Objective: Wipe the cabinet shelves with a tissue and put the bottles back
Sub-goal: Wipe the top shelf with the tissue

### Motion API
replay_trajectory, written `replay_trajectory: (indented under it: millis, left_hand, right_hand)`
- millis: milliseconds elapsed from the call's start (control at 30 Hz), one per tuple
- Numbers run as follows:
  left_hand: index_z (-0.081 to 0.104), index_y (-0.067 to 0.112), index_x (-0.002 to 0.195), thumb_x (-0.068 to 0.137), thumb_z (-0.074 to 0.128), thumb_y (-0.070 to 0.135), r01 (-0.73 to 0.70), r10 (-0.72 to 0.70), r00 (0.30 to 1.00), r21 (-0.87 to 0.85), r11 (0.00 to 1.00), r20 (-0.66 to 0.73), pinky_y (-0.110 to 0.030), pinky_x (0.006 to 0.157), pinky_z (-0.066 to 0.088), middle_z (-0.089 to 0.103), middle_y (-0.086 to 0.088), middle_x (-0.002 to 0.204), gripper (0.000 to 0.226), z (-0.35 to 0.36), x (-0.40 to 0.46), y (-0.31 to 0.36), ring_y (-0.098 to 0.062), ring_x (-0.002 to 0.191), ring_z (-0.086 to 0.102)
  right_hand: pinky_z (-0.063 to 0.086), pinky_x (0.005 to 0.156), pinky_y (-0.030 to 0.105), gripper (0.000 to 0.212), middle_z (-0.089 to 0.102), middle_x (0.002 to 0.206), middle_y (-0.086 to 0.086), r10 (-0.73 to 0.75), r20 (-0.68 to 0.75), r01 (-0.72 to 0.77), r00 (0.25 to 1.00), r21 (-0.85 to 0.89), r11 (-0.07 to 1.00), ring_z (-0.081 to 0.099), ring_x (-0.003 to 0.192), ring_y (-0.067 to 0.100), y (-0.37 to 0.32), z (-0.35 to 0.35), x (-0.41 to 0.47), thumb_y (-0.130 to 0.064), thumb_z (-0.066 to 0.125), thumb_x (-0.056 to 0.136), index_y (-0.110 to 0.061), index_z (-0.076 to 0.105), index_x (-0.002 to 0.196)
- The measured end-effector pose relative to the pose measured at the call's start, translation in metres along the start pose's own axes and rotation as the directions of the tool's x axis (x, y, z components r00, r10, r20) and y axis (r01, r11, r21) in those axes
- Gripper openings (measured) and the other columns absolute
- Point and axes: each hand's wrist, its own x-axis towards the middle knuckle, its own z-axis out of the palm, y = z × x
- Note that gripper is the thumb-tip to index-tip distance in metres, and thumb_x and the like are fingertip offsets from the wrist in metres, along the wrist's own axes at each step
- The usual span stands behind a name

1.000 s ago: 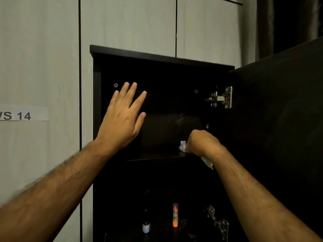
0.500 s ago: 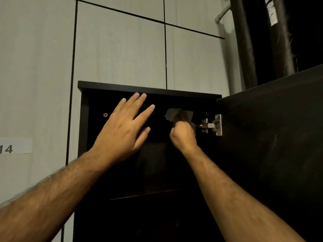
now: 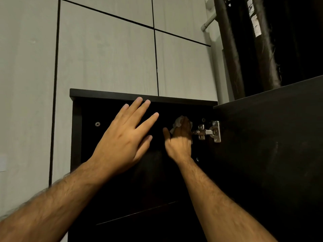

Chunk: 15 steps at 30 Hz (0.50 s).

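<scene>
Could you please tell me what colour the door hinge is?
The hinge is shiny silver metal, seen in the head view.

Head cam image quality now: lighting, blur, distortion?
Head view: dim and warm; the cabinet interior is nearly black, shelf detail lost. The left hand is sharp; the right hand with the tissue is slightly smeared. The hinge glints. Wide-angle lens tilts the wall seams.

Bare, hairy forearms; ringless hands (image 3: 122, 140)
</scene>
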Motion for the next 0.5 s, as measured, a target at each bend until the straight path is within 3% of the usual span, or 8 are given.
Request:
replay_trajectory:
  millis: [133,233,300,367,433,500]
  left_hand:
    - [0.038,0.014,0.148,0.095,0.04,0.037,0.004,-0.004,1.0,-0.049,0.999,-0.005,-0.045,0.121,0.013,0.024,-0.016,0.159,0.058,0.0,-0.006,0.0,-0.028,0.15,0.011]
    - [0.038,0.014,0.148,0.096,0.041,0.036,0.016,-0.017,1.0,-0.079,0.997,-0.015,-0.046,0.121,0.014,0.025,-0.016,0.158,0.057,0.0,-0.009,0.0,-0.029,0.15,0.013]
    - [0.039,0.013,0.148,0.096,0.045,0.034,0.021,-0.024,0.999,-0.111,0.994,-0.023,-0.046,0.121,0.015,0.025,-0.017,0.158,0.056,0.0,-0.011,0.001,-0.029,0.15,0.013]
    - [0.038,0.014,0.148,0.097,0.044,0.034,0.029,-0.034,0.999,-0.139,0.99,-0.028,-0.046,0.121,0.015,0.025,-0.016,0.159,0.056,0.001,-0.012,0.003,-0.028,0.15,0.012]
    - [0.036,0.016,0.149,0.097,0.039,0.037,0.042,-0.048,0.998,-0.16,0.986,-0.029,-0.045,0.121,0.014,0.024,-0.014,0.159,0.057,0.003,-0.014,0.006,-0.026,0.151,0.011]
    - [0.035,0.017,0.15,0.096,0.037,0.039,0.053,-0.058,0.998,-0.181,0.982,-0.022,-0.043,0.121,0.013,0.023,-0.013,0.16,0.058,0.005,-0.017,0.007,-0.024,0.151,0.01]
  right_hand:
    - [0.007,0.122,0.043,0.08,0.001,0.163,0.014,0.171,0.06,-0.17,0.984,-0.013,0.985,-0.002,0.15,0.026,-0.004,0.003,-0.037,-0.049,0.042,0.098,-0.005,0.008,0.155]
    - [0.014,0.122,0.041,0.063,0.006,0.161,0.017,0.194,0.138,-0.195,0.971,-0.007,0.981,0.001,0.149,0.028,-0.002,0.0,-0.06,-0.019,0.046,0.097,-0.001,0.019,0.151]
    - [0.021,0.12,0.039,0.067,0.014,0.157,0.015,0.124,0.095,-0.123,0.988,-0.012,0.992,0.008,0.148,0.028,0.001,-0.004,-0.067,0.001,0.048,0.09,-0.002,0.021,0.15]
    - [0.026,0.118,0.034,0.065,0.023,0.154,0.011,0.024,0.081,-0.019,0.996,-0.06,0.998,0.013,0.148,0.027,0.0,-0.01,-0.064,0.005,0.05,0.088,-0.005,0.028,0.148]
    - [0.032,0.111,0.028,0.062,0.023,0.156,0.011,-0.094,0.133,0.12,0.987,-0.209,0.97,0.021,0.146,0.024,-0.003,-0.016,-0.052,0.002,0.049,0.094,-0.008,0.026,0.151]
    - [0.044,0.1,0.03,0.052,0.037,0.149,0.015,-0.157,0.212,0.236,0.965,-0.427,0.873,0.043,0.132,0.025,-0.007,-0.029,-0.03,-0.002,0.043,0.098,-0.007,0.032,0.148]
